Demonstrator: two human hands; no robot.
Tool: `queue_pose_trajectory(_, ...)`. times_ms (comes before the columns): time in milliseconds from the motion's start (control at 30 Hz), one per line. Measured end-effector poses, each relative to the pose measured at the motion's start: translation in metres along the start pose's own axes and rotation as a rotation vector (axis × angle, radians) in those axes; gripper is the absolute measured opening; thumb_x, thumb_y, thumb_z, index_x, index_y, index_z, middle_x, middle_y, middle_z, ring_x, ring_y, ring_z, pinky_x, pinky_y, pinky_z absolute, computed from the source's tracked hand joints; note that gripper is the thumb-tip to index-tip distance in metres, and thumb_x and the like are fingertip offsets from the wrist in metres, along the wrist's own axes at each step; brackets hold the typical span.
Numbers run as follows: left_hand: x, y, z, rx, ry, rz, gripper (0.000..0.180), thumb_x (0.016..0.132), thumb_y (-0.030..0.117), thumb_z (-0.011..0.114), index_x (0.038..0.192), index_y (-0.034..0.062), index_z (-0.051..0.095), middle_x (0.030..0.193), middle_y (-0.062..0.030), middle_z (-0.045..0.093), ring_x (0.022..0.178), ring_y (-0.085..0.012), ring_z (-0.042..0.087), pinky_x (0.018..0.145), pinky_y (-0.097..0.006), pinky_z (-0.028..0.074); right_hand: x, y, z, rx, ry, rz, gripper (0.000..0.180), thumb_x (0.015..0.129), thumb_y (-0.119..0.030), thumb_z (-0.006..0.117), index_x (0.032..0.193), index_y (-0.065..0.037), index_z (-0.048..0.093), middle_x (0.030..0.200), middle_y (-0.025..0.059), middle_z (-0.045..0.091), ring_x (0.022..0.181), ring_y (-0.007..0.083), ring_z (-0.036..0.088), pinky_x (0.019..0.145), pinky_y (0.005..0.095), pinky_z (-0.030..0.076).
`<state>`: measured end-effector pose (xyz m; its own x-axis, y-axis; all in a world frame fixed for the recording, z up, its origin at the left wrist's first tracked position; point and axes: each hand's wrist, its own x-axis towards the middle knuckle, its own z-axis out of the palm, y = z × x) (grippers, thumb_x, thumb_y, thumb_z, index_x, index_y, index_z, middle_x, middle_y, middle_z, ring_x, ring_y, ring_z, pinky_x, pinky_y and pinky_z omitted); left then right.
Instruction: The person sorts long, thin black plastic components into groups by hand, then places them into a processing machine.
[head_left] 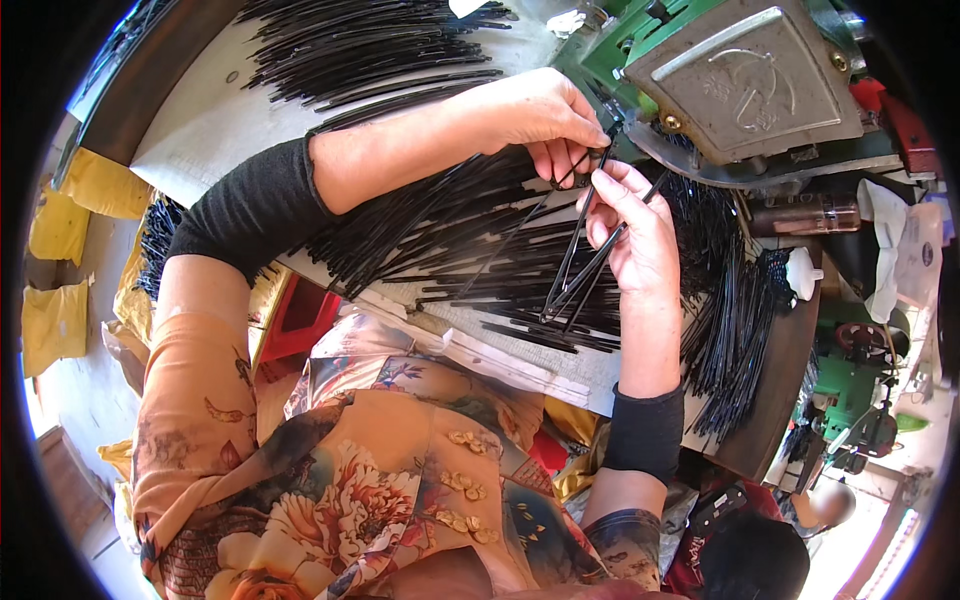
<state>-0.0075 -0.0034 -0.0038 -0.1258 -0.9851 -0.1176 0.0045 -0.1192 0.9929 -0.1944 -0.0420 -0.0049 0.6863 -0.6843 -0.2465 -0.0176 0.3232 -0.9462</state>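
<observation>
Strips (588,268), thin and black, slant right of frame centre; our right hand (635,225) holds several between closed fingers, our left hand (560,115) pinches ends, fingertips together. We judge them light, springy, best gripped near an end.

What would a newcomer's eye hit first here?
Black rods, heaped right across the table. Then the green machine with its metal plate, upper right; just left of and below it, the left hand and right hand meet, holding a few rods.
</observation>
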Motion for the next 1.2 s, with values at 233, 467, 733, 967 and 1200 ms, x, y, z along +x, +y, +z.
queue_pose_trajectory(233,-0.001,0.000,0.001,-0.026,0.026,0.012,0.029,0.084,0.026,0.061,0.088,-0.0027,0.063,0.066,-0.0082,0.061,0.048,-0.0136,0.059,0.040,-0.022,0.047,0.000,0.006,0.005,0.027,0.012,-0.056,0.024,0.082,-0.020,0.062,0.098,-0.003,0.056,0.069,0.0055,0.059,0.044,0.0070,0.046,0.040,0.0190,0.035)
queue_pose_trajectory(467,-0.003,0.004,0.005,0.044,0.052,0.020,0.030,0.083,0.029,0.063,0.085,-0.0007,0.063,0.060,-0.0054,0.058,0.046,-0.0112,0.058,0.039,-0.021,0.046,-0.006,0.004,0.002,0.165,-0.009,0.014,0.021,0.088,-0.022,0.053,0.095,-0.002,0.054,0.065,0.0042,0.053,0.049,0.0111,0.050,0.044,0.0212,0.039)
queue_pose_trajectory(733,-0.007,0.005,0.010,-0.055,-0.079,-0.029,0.031,0.080,0.032,0.067,0.073,0.0032,0.061,0.057,-0.0017,0.054,0.040,-0.0068,0.045,0.039,-0.018,0.036,-0.017,0.004,0.005,0.318,-0.103,0.166,0.033,0.092,-0.038,0.045,0.082,-0.007,0.049,0.061,0.0089,0.052,0.041,0.0182,0.047,0.039,0.0271,0.040)
queue_pose_trajectory(967,-0.005,-0.003,0.012,-0.099,-0.090,0.016,0.032,0.078,0.033,0.070,0.069,0.0045,0.058,0.059,-0.0013,0.055,0.040,-0.0048,0.042,0.038,-0.018,0.032,-0.027,0.007,0.016,0.437,-0.270,0.156,0.045,0.096,-0.042,0.028,0.097,-0.003,0.050,0.056,0.0117,0.050,0.031,0.0153,0.039,0.029,0.0241,0.031)
queue_pose_trajectory(1200,-0.011,0.003,0.015,0.053,-0.060,0.092,0.035,0.077,0.037,0.070,0.073,0.0033,0.060,0.063,-0.0025,0.059,0.041,-0.0043,0.042,0.039,-0.018,0.033,-0.035,0.008,0.010,0.428,-0.182,0.140,0.042,0.097,-0.037,0.029,0.110,-0.003,0.051,0.058,0.0060,0.046,0.029,0.0101,0.030,0.030,0.0221,0.027)
